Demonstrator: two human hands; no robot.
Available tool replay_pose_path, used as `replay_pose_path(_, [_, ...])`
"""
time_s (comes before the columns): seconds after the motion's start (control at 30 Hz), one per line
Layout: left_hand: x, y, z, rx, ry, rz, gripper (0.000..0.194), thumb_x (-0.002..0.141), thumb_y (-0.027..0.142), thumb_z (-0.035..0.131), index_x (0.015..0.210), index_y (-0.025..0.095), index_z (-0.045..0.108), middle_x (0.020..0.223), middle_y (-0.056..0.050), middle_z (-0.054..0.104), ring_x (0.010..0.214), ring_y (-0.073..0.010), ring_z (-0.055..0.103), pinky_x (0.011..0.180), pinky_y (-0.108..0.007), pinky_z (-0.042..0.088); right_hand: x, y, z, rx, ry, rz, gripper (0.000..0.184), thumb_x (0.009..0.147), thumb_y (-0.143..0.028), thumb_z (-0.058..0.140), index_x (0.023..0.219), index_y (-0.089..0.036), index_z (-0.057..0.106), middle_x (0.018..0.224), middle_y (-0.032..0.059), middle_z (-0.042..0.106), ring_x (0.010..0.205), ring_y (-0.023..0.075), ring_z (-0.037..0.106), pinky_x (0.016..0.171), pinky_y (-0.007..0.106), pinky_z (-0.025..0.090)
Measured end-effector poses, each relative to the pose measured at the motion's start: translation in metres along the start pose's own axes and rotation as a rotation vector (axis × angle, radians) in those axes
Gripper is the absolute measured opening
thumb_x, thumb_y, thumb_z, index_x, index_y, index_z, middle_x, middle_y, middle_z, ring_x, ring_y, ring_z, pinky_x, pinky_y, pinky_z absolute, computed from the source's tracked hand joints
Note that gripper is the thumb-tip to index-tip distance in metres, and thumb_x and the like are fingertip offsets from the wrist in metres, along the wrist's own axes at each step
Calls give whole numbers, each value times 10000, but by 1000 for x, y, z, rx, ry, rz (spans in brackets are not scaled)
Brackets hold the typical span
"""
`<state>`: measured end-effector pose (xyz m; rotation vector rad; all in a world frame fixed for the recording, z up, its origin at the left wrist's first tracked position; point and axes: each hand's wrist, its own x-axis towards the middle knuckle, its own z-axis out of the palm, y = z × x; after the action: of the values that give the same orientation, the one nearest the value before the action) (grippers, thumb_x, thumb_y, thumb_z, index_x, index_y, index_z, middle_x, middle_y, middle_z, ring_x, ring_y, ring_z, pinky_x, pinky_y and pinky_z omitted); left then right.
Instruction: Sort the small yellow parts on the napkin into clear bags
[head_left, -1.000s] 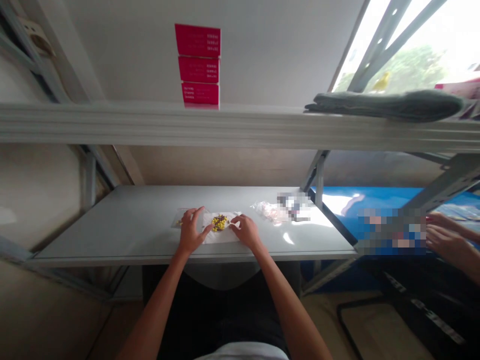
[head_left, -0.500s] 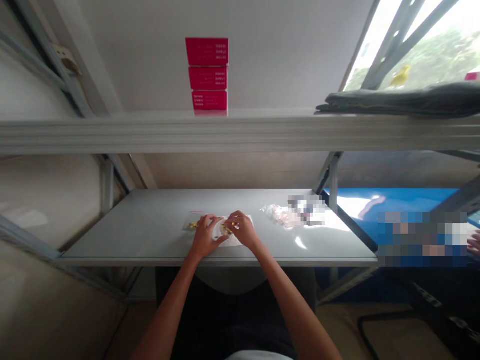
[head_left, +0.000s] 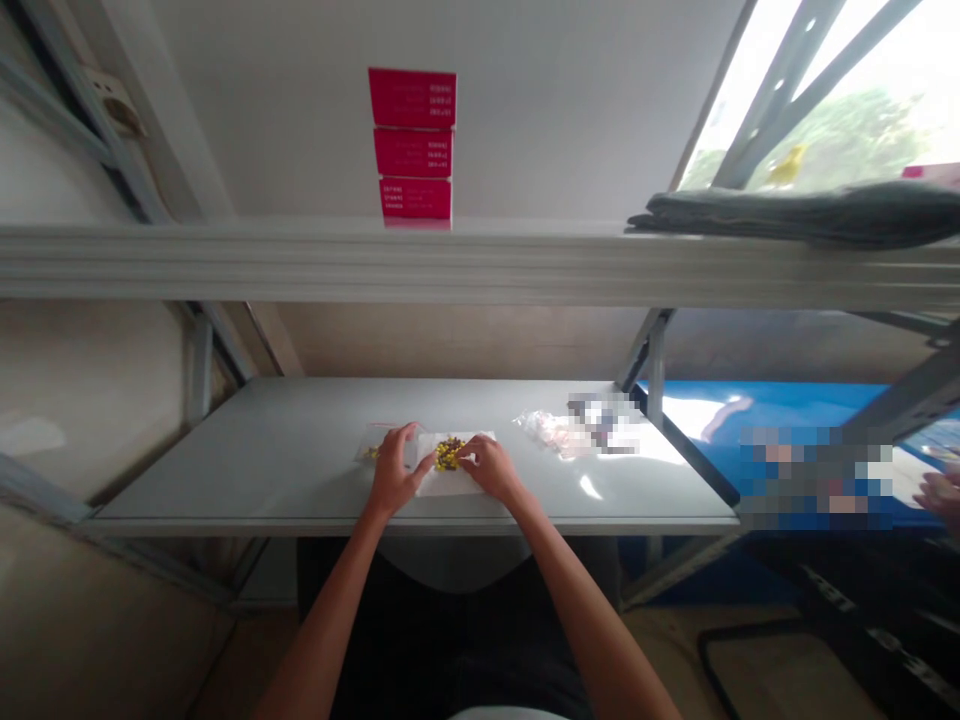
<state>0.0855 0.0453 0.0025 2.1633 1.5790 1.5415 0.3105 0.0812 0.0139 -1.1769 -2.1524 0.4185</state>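
Observation:
A small heap of yellow and dark beads (head_left: 448,453) lies on a white sheet (head_left: 450,482) on the grey shelf table (head_left: 262,460). My left hand (head_left: 395,470) rests at the heap's left edge, fingers curled, thumb and forefinger pinched at the beads. My right hand (head_left: 493,466) sits at the heap's right edge, fingertips pinched at the beads too. What either pinch holds is too small to see. A clear plastic bag (head_left: 373,445) with a few yellow beads lies just left of my left hand.
More clear bags (head_left: 551,430) lie to the right on the table. An upper shelf (head_left: 300,265) carries three stacked pink boxes (head_left: 414,145) and a folded grey cloth (head_left: 787,212). Another person's hand (head_left: 941,492) shows at the far right by a blue surface (head_left: 750,415).
My hands closed together over the beads half a second ago, then drew slightly apart, so the heap shows again. The other person's hands withdrew toward the right edge.

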Motion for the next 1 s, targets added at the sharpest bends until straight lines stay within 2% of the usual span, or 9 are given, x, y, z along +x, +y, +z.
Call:
replay_pose_path(0.23, [1, 4, -2, 136, -162, 103, 523, 866, 438, 703, 1324, 232, 555, 1247, -118, 629, 1182, -314, 579, 1049, -500, 462, -4, -5, 3, -61, 8, 3, 159, 930, -140, 660, 924, -220, 797, 985, 74, 713, 969, 206, 645, 845, 273, 492])
replay_pose_path(0.33, [1, 5, -2, 162, -185, 103, 543, 855, 469, 717, 1320, 225, 575, 1244, -122, 622, 1181, -316, 573, 1055, -494, 453, -3, -5, 4, 8, 56, 10, 166, 961, -152, 622, 973, -207, 779, 1054, 81, 685, 953, 188, 643, 859, 271, 493])
replay_pose_path(0.43, [1, 8, -2, 176, -215, 114, 578, 853, 540, 713, 1325, 231, 587, 1224, -121, 621, 1166, -313, 575, 1054, -487, 448, 2, -11, 7, 144, 132, 17, 157, 967, -170, 613, 999, -192, 764, 1063, 74, 665, 831, 152, 630, 815, 270, 505])
replay_pose_path(0.53, [1, 11, -2, 178, -236, 137, 603, 855, 596, 694, 1324, 232, 592, 1207, -114, 627, 1149, -307, 582, 1046, -480, 449, 8, -21, 10, 240, 111, -38, 132, 936, -172, 643, 952, -194, 772, 1070, 70, 658, 818, 138, 629, 796, 260, 509])
replay_pose_path(0.67, [2, 12, -2, 168, -230, 155, 581, 874, 599, 672, 1299, 213, 585, 1225, -120, 636, 1173, -309, 576, 1055, -475, 442, 13, -28, 13, 292, 64, -58, 114, 886, -172, 680, 932, -207, 778, 1035, 55, 677, 803, 130, 627, 783, 249, 509])
replay_pose_path(0.77, [1, 10, -1, 155, -210, 138, 592, 856, 608, 690, 1283, 216, 569, 1230, -122, 636, 1177, -317, 575, 1066, -484, 433, 10, -21, 12, 328, 132, -10, 137, 901, -210, 647, 944, -197, 776, 976, 46, 688, 724, 120, 600, 720, 241, 496])
replay_pose_path(0.87, [1, 7, 0, 109, -126, 86, 569, 875, 560, 686, 1301, 216, 530, 1241, -125, 626, 1183, -313, 577, 1060, -483, 440, 4, -8, 13, 284, 205, 49, 182, 922, -195, 597, 931, -185, 778, 939, 51, 692, 673, 117, 568, 715, 252, 489])
replay_pose_path(1.0, [0, 4, -1, 74, -27, 45, 558, 899, 488, 673, 1345, 214, 479, 1267, -134, 604, 1207, -305, 573, 1059, -476, 446, -5, 5, 16, 181, 126, 20, 205, 878, -105, 632, 959, -206, 791, 997, 56, 695, 788, 146, 609, 806, 275, 496])
